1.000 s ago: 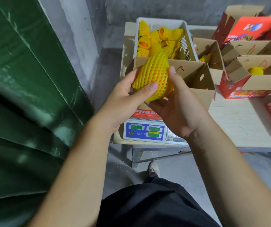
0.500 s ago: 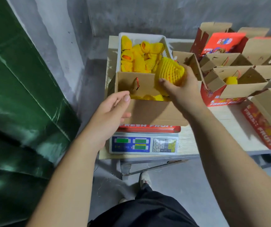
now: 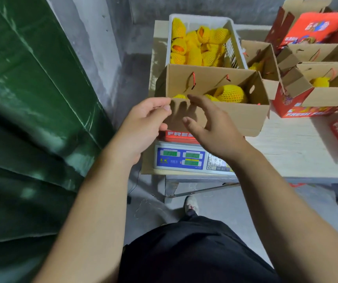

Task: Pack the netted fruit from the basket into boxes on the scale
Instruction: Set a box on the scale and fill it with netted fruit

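1. two hands hang in front of the near flap of the open box (image 3: 233, 117) that sits on the scale (image 3: 186, 158).
2. netted fruit (image 3: 230, 93) lies inside the box, toward its right half, beyond the near flap and apart from both hands; a bit more yellow netting shows along the flap's top edge at the left.
3. left hand (image 3: 143, 123): its grip is narrow, fingers curled, fingertips at the left end of the near flap. whether they touch or pinch the cardboard cannot be told.
4. right hand (image 3: 211, 127): its grip is wide, fingers spread and loosely bent, holding nothing. it hovers in front of the flap's middle, index tip near the flap's top edge, not plainly touching it.
5. the fruit is nearer the right hand than the left, up and to the right of its fingertips.
6. basket (image 3: 233, 27): white, behind the box on the table (image 3: 298, 148), with many more netted fruits piled in its left and middle part.
7. the scale stands at the table's near left corner, its display panels lit green, the box's red base on its platter.
8. more open boxes stand to the right on the table; one (image 3: 317, 92) holds a netted fruit.
9. green sheeting (image 3: 31, 119) fills the left side; a shoe (image 3: 191, 205) shows on the floor under the table edge.
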Motion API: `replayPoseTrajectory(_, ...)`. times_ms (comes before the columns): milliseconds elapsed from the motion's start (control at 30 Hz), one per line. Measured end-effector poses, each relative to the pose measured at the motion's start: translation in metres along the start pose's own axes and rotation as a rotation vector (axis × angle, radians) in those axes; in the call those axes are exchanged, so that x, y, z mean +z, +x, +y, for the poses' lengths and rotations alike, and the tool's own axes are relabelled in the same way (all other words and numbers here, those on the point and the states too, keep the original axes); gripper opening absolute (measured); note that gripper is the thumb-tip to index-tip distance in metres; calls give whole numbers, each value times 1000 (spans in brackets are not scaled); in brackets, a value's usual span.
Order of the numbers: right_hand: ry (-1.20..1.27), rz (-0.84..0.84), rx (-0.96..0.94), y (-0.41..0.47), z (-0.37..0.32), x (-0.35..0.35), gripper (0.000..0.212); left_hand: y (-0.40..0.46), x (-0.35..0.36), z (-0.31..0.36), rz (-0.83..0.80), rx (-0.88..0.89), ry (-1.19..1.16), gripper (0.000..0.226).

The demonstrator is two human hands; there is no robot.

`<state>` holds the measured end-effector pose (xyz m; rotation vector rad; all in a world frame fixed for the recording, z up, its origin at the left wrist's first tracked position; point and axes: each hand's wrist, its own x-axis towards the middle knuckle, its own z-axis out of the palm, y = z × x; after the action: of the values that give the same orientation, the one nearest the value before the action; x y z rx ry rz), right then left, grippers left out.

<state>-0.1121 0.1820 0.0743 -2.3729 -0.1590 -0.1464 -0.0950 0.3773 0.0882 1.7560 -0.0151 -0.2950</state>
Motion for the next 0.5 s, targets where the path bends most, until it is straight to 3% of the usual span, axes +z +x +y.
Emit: replayPoseTrajectory(500, 152, -15, 70, 4, 10, -7, 38, 10, 9, -8, -3, -12, 8, 21)
